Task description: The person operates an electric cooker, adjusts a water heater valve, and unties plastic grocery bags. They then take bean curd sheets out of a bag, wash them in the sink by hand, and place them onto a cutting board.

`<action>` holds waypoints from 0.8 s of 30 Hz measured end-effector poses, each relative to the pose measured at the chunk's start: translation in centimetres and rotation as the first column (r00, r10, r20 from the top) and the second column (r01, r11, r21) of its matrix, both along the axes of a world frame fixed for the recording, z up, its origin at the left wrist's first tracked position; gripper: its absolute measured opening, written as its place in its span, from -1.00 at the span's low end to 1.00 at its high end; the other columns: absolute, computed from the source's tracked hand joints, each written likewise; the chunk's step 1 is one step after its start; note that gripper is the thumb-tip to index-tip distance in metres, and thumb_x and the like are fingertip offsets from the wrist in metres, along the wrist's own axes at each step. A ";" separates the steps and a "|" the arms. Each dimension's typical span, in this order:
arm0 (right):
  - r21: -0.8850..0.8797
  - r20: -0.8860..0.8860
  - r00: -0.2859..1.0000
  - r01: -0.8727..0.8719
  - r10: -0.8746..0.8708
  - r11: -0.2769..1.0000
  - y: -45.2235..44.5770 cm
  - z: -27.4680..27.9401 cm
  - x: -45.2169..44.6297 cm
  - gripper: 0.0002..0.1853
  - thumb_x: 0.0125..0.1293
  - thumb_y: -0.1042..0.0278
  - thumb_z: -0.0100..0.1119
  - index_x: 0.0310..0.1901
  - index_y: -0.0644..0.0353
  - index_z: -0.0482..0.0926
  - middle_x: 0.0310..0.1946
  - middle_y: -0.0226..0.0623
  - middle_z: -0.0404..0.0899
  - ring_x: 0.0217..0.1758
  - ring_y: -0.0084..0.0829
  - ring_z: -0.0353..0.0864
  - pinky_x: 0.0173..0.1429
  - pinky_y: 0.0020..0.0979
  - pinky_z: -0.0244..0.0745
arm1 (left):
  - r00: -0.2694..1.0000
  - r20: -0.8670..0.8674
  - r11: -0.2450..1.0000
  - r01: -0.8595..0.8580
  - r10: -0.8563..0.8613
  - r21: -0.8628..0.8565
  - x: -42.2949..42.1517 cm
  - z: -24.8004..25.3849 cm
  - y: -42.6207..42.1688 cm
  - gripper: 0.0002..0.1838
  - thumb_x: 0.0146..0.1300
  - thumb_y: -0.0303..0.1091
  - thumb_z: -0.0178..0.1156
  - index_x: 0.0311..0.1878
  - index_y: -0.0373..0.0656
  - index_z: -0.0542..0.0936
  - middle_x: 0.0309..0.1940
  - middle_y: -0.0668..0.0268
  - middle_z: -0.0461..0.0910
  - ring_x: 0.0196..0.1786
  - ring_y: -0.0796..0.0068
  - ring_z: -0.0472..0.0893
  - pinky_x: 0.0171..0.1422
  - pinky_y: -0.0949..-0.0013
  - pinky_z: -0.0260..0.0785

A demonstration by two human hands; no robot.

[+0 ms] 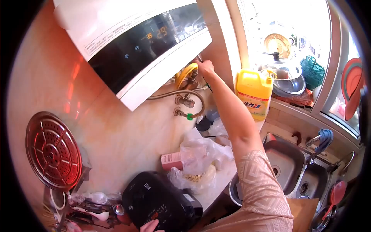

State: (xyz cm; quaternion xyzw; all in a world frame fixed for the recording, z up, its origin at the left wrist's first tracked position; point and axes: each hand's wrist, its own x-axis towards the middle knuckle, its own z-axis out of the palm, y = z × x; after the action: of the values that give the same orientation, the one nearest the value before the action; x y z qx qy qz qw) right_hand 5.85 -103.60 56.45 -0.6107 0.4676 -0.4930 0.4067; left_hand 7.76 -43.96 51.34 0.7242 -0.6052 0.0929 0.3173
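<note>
My right hand point(205, 68) reaches up under the white water heater point(166, 69), beside a curved yellow hose point(186, 75) and metal fittings. Its fingers look curled, and whatever they hold is hidden. Below it, a braided hose point(203, 104) loops to a wall valve point(188, 103). Only the fingers of my left hand point(149, 225) show at the bottom edge, stretched out at the front of a black rice cooker point(158, 197). The heater's dark panel point(143, 48) shows lit digits.
A yellow detergent jug point(253, 92) stands by the window, right of my forearm. Plastic bags point(205, 152) and a pink box point(171, 161) lie on the counter. A double sink point(284, 162) is at right; a round steamer rack point(53, 150) hangs at left.
</note>
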 end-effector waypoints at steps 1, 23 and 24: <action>0.073 0.010 1.000 -0.012 0.011 0.997 -0.1 0.4 -0.1 -0.44 0.12 -0.16 0.23 -0.27 0.33 0.67 -0.29 0.02 0.67 -0.15 -0.11 0.68 -0.01 -0.25 0.53 | 0.999 0.021 0.999 -0.030 0.030 -0.013 0.2 -0.3 0.4 -0.91 0.17 -0.48 0.23 -0.36 -0.31 0.59 -0.03 -0.02 0.61 0.01 -0.05 0.58 0.11 0.11 0.44; -0.056 0.340 0.938 0.091 -0.067 0.994 -3.5 -4.4 3.1 -0.51 0.08 -0.08 0.23 -0.44 0.32 0.61 -0.41 -0.01 0.63 -0.31 -0.02 0.60 -0.17 -0.17 0.49 | 0.927 0.154 0.936 -0.351 0.343 0.027 -1.1 -0.5 2.3 -0.92 0.19 -0.47 0.22 -0.29 -0.28 0.57 0.06 0.02 0.58 0.03 -0.02 0.53 0.14 0.11 0.40; -0.077 0.407 0.910 0.127 -0.086 0.989 -3.4 -4.8 3.3 -0.52 0.07 -0.07 0.25 -0.50 0.32 0.56 -0.48 -0.04 0.62 -0.41 -0.05 0.58 -0.24 -0.18 0.47 | 0.918 0.139 0.926 -0.377 0.371 0.018 -1.1 -0.4 2.4 -0.91 0.20 -0.46 0.22 -0.28 -0.29 0.57 0.07 0.02 0.57 0.04 -0.01 0.53 0.14 0.11 0.39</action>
State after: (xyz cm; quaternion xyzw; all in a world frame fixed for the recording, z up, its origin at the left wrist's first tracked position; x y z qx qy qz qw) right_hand 9.12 -107.01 51.66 -0.4897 0.3810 -0.6525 0.4350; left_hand 6.64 -41.58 50.94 0.8255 -0.4774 0.1864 0.2363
